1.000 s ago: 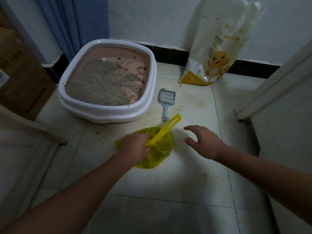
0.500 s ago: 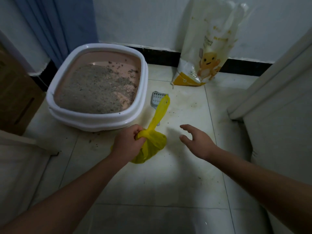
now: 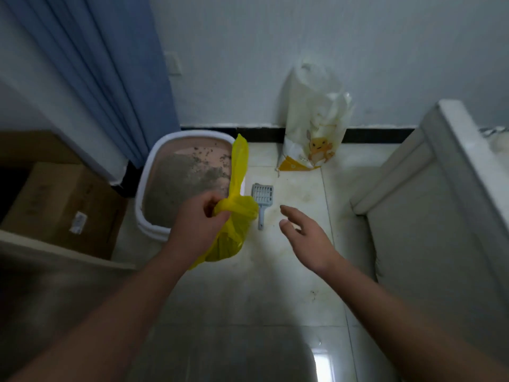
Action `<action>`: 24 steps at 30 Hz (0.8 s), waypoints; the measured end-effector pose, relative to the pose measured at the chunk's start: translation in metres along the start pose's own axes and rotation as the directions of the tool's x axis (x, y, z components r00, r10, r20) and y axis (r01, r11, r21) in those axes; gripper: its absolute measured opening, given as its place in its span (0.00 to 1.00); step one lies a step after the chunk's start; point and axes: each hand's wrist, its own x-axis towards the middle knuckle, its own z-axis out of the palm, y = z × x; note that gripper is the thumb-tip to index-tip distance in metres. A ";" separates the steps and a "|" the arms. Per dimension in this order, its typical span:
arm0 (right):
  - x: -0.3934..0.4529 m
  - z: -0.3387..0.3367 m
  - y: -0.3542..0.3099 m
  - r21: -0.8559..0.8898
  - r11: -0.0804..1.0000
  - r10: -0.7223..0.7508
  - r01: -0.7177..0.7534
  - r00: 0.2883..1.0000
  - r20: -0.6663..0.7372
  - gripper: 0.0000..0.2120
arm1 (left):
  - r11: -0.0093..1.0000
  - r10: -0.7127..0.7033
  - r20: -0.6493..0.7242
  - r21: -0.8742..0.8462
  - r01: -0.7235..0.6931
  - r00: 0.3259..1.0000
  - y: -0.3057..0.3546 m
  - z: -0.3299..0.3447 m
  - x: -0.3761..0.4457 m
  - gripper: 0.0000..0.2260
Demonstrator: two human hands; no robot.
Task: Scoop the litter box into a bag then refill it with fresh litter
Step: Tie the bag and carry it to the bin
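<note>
At the far left a brown cardboard box (image 3: 59, 205) sits closed on the floor, its contents hidden, beside a blue curtain (image 3: 110, 78) that hangs down to the floor. Next comes the litter box (image 3: 154, 172), a white-rimmed tray with a pink inner wall; grey litter fills its near and left part, while the far right corner shows bare pink bottom dotted with dark crumbs. In front of it the left hand (image 3: 197, 224) grips the gathered neck of a yellow bag (image 3: 234, 232), fingers curled tight around the twist; the bag's body bulges below the fist and one long handle stands up over the tray's rim. Just right of the bag a grey slotted scoop (image 3: 263, 198) lies flat on the tile floor (image 3: 275, 285), holding nothing. The right hand (image 3: 305, 238) hovers beyond it, fingers spread and relaxed, holding nothing. Against the wall behind, a white litter sack (image 3: 314, 128) with a yellow cartoon figure stands upright, its top crumpled.
</note>
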 end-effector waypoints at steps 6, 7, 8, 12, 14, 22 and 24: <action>-0.055 -0.065 -0.144 0.090 0.995 -0.041 0.037 0.998 0.045 0.21 | 0.999 0.024 -0.036 0.041 -0.023 0.999 0.139 -0.093 -0.016 0.05; -0.066 -0.074 -0.167 0.101 0.993 -0.060 0.053 0.996 0.062 0.20 | 0.999 0.024 -0.035 0.041 -0.022 0.999 0.162 -0.109 -0.020 0.05; -0.076 -0.083 -0.191 0.110 0.992 -0.074 0.065 0.994 0.075 0.20 | 0.999 0.021 -0.034 0.035 -0.020 0.999 0.186 -0.125 -0.024 0.06; -0.120 -0.121 -0.272 0.102 0.987 -0.133 0.125 0.988 0.076 0.21 | 1.000 0.011 -0.039 0.006 -0.011 0.999 0.271 -0.181 -0.044 0.06; -0.141 -0.142 -0.308 0.090 0.983 -0.164 0.158 0.984 0.067 0.19 | 1.000 0.011 -0.048 0.007 -0.010 0.999 0.306 -0.206 -0.054 0.06; -0.241 -0.210 -0.448 -0.171 0.908 -0.354 0.383 0.919 0.176 0.19 | 0.997 0.060 -0.033 0.049 -0.058 0.998 0.421 -0.308 -0.107 0.06; -0.262 -0.217 -0.469 -0.199 0.896 -0.365 0.398 0.913 0.182 0.20 | 0.994 0.089 -0.057 0.063 -0.085 0.994 0.439 -0.328 -0.123 0.08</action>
